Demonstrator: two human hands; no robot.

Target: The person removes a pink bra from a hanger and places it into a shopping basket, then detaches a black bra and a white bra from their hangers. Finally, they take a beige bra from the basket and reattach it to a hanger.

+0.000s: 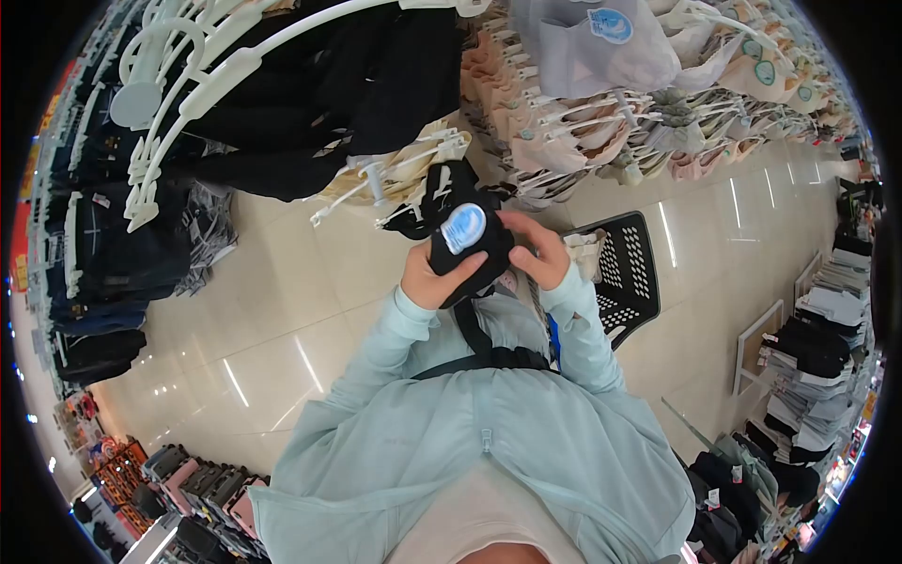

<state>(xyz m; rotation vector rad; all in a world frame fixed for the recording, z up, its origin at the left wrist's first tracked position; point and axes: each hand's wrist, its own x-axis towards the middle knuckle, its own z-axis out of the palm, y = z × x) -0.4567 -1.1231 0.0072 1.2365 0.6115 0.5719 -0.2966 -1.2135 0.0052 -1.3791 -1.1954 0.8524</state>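
- Left fingers: the thumb presses across the front of a folded black garment, just below its round blue-and-white label; the other fingers are hidden.
- Left hand: supports the garment's left side.
- Right hand: its fingers are bent and slightly parted, touching the garment's right edge.
- The garment is between both hands, in front of the pale jacket.
- Beyond it hang cream garments on white hangers.
- A black perforated basket is near the right forearm, above the tiled floor.
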